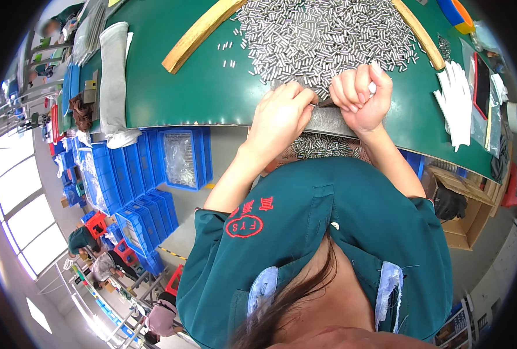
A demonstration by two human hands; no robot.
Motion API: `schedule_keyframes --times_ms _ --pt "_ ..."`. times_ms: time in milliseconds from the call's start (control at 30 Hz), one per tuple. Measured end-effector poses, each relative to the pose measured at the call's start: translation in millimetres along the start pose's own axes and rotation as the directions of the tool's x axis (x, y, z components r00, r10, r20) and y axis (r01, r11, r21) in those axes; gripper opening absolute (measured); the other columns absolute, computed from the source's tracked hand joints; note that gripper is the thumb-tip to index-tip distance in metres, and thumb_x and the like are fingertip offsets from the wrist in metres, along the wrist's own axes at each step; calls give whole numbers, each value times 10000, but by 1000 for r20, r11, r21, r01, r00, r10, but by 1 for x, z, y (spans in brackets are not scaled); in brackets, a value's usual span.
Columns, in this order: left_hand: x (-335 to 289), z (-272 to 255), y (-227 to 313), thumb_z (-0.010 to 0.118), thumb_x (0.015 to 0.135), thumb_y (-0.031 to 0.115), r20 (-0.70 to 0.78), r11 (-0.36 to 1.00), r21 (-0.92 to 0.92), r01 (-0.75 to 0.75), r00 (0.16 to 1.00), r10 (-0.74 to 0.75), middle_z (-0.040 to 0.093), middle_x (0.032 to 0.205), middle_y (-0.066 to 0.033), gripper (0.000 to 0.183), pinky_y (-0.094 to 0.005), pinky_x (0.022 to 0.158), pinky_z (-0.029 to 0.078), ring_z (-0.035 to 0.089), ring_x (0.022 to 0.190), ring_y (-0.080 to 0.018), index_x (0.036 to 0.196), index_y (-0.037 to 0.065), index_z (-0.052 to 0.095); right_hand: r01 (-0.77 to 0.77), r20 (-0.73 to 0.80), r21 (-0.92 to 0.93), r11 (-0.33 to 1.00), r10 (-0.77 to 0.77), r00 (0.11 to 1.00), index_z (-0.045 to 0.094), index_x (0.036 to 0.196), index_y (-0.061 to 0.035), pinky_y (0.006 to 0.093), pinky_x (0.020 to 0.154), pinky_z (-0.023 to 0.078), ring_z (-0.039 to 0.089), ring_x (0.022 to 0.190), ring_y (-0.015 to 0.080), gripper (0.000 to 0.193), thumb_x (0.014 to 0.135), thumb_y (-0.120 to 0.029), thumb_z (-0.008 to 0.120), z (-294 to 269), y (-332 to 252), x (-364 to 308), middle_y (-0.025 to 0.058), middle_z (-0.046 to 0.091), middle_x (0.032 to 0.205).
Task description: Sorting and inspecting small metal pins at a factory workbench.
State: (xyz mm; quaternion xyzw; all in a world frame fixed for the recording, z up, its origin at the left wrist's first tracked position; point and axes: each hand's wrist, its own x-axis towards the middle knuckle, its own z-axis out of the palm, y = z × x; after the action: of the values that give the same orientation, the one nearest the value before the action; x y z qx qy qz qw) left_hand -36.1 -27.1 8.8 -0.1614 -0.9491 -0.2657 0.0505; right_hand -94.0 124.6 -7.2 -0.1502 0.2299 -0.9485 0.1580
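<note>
A large heap of small metal pins point(328, 38) lies on the green table in front of me. At the table's near edge, below the heap, is a grey metal plate point(328, 123). My left hand point(278, 119) is over the plate's left side, thumb and fingers pinched together; what they hold is hidden. My right hand point(363, 96) is closed in a fist around a slim tool, with a white end point(372, 88) showing by the thumb. A dark, flat part point(326, 103) reaches from this fist toward the left fingertips. Under the table edge, more pins point(322, 146) lie close to my body.
Wooden bars point(203, 35) flank the heap. White gloves point(456, 104) and a roll of tape point(456, 14) are at the right; a grey sleeve point(114, 81) lies left. Blue crates point(148, 163) stand lower left, a cardboard box point(464, 203) lower right. Other people sit far left.
</note>
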Motion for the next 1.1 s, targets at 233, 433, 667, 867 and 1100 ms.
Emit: schedule_keyframes --times_ms 233,433,667,867,1100 --pt "-5 0 -3 603 732 83 -62 996 -87 -27 998 22 544 806 -42 107 -330 680 439 552 752 -220 836 91 579 -42 -25 -94 995 40 999 291 499 -136 219 359 221 217 356 71 471 934 -316 275 4 -2 -3 -37 283 407" --pt "-10 2 1 666 719 133 -72 995 33 95 993 -92 546 782 -26 138 -300 643 432 547 681 -192 815 87 578 -16 0 -12 1000 16 1000 311 505 -97 232 332 200 225 348 85 470 935 -287 298 2 -1 -3 9 287 414" --pt "-10 6 0 670 711 100 -17 980 -128 155 987 -158 543 720 -20 128 -280 607 422 522 638 -158 807 82 587 -26 -5 -2 1000 26 1000 315 506 -91 233 334 205 231 350 86 468 936 -273 296 2 1 -3 13 295 412" --pt "-9 7 -2 669 706 91 -13 979 -120 165 986 -168 536 693 -12 116 -279 588 409 491 609 -150 786 73 586 6 0 13 1000 -6 1000 322 504 -83 236 339 207 231 355 85 467 938 -255 292 2 3 -2 15 296 409" --pt "-10 8 -4 664 709 90 -16 982 -125 144 989 -147 529 689 -13 113 -278 592 404 487 604 -151 776 74 575 -1 6 9 1000 1 1000 335 497 -77 241 359 223 258 359 91 456 925 -233 314 3 6 -4 18 321 413"
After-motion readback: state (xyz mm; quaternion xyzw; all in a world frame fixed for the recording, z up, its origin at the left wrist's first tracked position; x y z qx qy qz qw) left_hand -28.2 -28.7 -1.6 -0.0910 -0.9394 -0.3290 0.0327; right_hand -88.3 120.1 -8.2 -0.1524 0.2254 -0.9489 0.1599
